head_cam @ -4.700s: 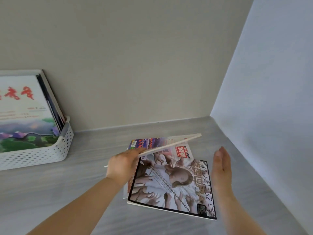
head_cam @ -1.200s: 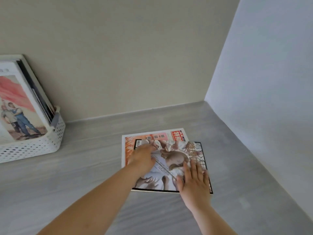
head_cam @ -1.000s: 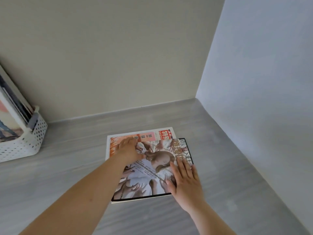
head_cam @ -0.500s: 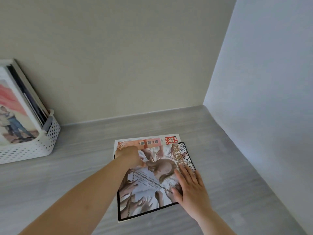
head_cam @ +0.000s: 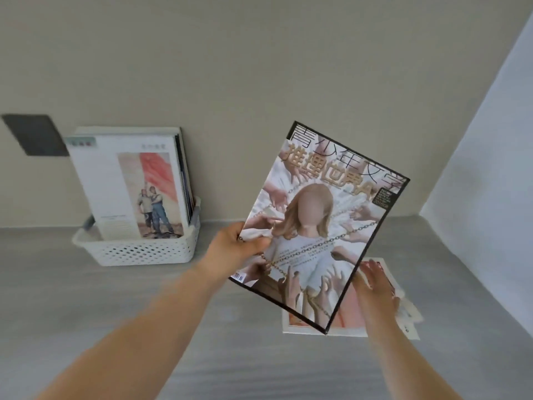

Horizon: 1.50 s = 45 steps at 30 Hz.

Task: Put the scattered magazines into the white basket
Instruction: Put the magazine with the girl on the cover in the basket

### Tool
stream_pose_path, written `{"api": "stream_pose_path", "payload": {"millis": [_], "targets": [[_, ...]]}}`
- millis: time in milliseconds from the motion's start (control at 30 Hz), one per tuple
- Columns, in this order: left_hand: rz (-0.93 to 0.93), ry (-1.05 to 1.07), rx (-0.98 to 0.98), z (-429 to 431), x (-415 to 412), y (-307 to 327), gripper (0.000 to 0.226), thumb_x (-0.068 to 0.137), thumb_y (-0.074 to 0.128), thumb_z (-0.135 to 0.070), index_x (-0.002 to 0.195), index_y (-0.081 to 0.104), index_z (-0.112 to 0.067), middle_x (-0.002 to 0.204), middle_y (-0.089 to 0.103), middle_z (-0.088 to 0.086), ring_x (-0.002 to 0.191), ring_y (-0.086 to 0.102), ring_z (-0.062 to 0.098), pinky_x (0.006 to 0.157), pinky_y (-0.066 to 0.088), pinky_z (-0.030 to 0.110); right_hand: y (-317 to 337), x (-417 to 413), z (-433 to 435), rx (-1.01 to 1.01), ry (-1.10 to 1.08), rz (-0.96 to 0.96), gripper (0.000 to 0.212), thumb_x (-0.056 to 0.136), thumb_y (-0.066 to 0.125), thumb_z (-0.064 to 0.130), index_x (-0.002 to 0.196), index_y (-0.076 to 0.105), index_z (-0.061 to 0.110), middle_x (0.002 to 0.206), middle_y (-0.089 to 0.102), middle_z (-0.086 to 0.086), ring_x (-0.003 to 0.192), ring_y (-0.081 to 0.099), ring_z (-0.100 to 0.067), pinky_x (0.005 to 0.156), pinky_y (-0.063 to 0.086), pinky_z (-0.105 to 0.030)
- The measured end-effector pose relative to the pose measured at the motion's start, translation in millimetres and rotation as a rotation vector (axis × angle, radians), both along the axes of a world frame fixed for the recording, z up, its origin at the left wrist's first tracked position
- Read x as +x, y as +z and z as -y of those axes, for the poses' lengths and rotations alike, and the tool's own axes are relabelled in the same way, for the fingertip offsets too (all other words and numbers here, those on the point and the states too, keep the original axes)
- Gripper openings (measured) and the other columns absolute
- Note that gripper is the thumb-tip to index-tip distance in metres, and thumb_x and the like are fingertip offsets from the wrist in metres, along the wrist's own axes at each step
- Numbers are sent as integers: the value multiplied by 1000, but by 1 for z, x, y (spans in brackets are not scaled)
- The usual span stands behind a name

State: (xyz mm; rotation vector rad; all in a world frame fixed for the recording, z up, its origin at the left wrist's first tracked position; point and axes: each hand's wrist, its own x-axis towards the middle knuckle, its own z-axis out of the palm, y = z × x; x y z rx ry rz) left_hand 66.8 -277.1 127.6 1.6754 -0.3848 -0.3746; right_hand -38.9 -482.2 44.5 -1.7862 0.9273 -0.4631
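My left hand [head_cam: 235,249] grips the left edge of a black-bordered magazine [head_cam: 323,215] with a figure and chains on its cover, holding it tilted in the air above the grey surface. My right hand [head_cam: 375,287] lies flat with fingers apart on a second magazine with an orange-red cover [head_cam: 350,317], which rests on the surface under the lifted one. The white perforated basket [head_cam: 144,251] stands to the left against the back wall, with several magazines upright in it; the front one [head_cam: 129,186] shows two figures and a red flag.
The grey wood-grain surface [head_cam: 86,307] runs between the basket and the magazines. A beige wall stands behind and a pale wall [head_cam: 490,140] closes the right side. A dark grey panel [head_cam: 36,134] sits on the back wall above the basket's left.
My left hand has lifted the black-bordered magazine off the pile and up into the air. My right hand stays down on the lower magazine. The view has swung left, so the whole basket shows.
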Motion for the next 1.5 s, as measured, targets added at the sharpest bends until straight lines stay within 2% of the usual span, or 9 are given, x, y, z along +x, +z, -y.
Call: {"api": "stream_pose_path", "payload": {"millis": [200,333,467,667,767,900,1100,1300,1500], "targets": [[17,139,-134,-95,35,14,31,78,61,1,105,63,-13,66,64,-8,52,60,-5,47,45,9,60,66,-91,474,275,325,54,92,15,51,91,62,25,95,72,-3,91,65,-12,82,46,-33],[55,318,-64,-146,68,8,27,76,64,-8,100,63,-20,86,65,3,78,61,15,73,50,27,83,106,-148,390,469,310,37,91,38,36,67,65,28,70,74,4,72,69,-5,62,48,-26],[181,425,-56,-183,104,5,19,76,61,-2,86,61,-18,91,64,-5,82,59,12,74,49,23,92,140,-189,196,555,297,16,79,61,10,79,65,25,77,72,3,76,67,-8,61,49,-16],[366,557,26,-224,166,25,29,76,63,-4,62,47,-24,69,57,-13,66,53,6,56,43,7,122,206,-234,33,510,352,26,82,57,4,74,64,28,91,71,-12,76,64,-31,72,53,-44],[387,583,101,-239,193,25,4,77,63,-4,78,62,-7,78,61,-3,75,55,16,58,39,3,121,237,-244,-61,523,359,15,82,57,2,89,69,8,95,70,-20,68,60,-16,65,49,-31],[337,593,256,-254,210,5,17,76,65,-9,89,64,1,85,66,12,81,58,24,68,37,20,101,261,-251,-77,554,292,19,81,58,2,90,68,16,84,71,-6,88,66,-35,70,50,-37],[202,608,456,-259,222,-37,20,76,63,-10,91,60,3,82,66,18,82,61,35,67,38,29,61,275,-261,-114,561,122,17,81,56,5,90,63,-9,96,67,-31,92,62,-42,75,51,-39],[207,634,368,-256,229,-52,25,71,67,1,94,60,-5,108,64,17,93,62,32,83,49,35,38,276,-267,-256,527,-1,15,84,53,8,87,66,3,54,50,5,62,51,-23,47,35,-20],[224,598,401,-247,228,-56,30,79,58,-4,106,48,-16,107,61,8,89,58,28,72,40,30,29,275,-264,-297,496,-25,20,84,50,8,103,58,9,68,53,3,70,51,-20,48,32,-20]]}}
